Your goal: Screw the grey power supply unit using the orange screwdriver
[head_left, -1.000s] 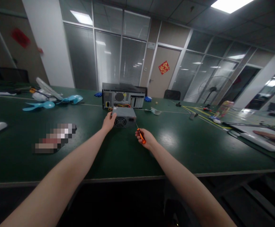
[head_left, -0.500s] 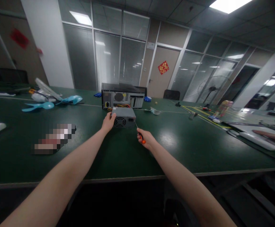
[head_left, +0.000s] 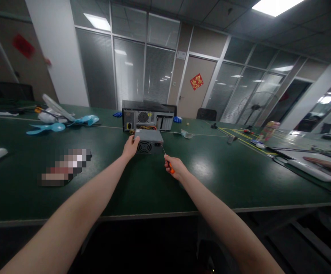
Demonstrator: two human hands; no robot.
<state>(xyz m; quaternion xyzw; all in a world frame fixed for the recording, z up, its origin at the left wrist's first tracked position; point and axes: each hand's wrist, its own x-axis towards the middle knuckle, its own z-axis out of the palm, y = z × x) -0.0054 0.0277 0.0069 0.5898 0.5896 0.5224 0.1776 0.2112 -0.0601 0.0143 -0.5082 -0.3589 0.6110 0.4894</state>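
A grey metal power supply [head_left: 151, 141] sits on the green table, its fan grille and socket facing me. My left hand [head_left: 130, 147] grips its left side, the thumb near the top front corner. In my right hand [head_left: 174, 166] is a screwdriver [head_left: 171, 167] with an orange and black handle, the fingers wrapped round it. The thin shaft points up and left, its tip at the right edge of the power supply's front face. Just behind stands an open computer case [head_left: 146, 116] with coloured cables at its lower opening.
Light blue fan blades [head_left: 47, 128] and a white part lie at the left. A pixelated object [head_left: 68, 167] is nearer me. Blue gloves [head_left: 177, 119] flank the case. Right of it are a small clear piece [head_left: 186, 134] and a white-edged panel [head_left: 310, 169].
My right hand has turned slightly round the screwdriver handle. The power supply and my left hand have stayed in place.
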